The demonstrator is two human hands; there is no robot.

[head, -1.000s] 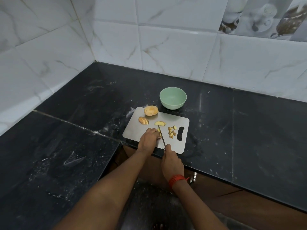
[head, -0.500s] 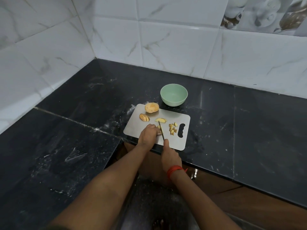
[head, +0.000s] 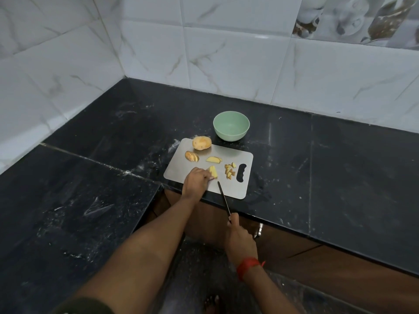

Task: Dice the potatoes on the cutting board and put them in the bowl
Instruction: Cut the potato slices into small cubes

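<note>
A grey cutting board (head: 192, 164) lies at the front edge of the black counter. On it sit a whole potato (head: 201, 143), a sliced piece (head: 192, 156), a wedge (head: 213, 159) and a small heap of diced cubes (head: 230, 171). My left hand (head: 196, 181) pins a stack of potato slices (head: 213, 172) to the board. My right hand (head: 238, 236) grips the handle of a thin knife (head: 223, 197), whose tip lies on the board just right of the slices. An empty green bowl (head: 231, 125) stands behind the board.
The black stone counter (head: 317, 159) runs into a corner of white marble-look wall tiles (head: 226, 60). The board overhangs the counter's front edge slightly. Below are wooden cabinet fronts (head: 306, 257), and a bare foot (head: 212, 302) on the dark floor.
My right hand has drawn the knife back toward me, off the potato slices and past the counter edge. My left hand stays on the slices, which now show beside its fingers.
</note>
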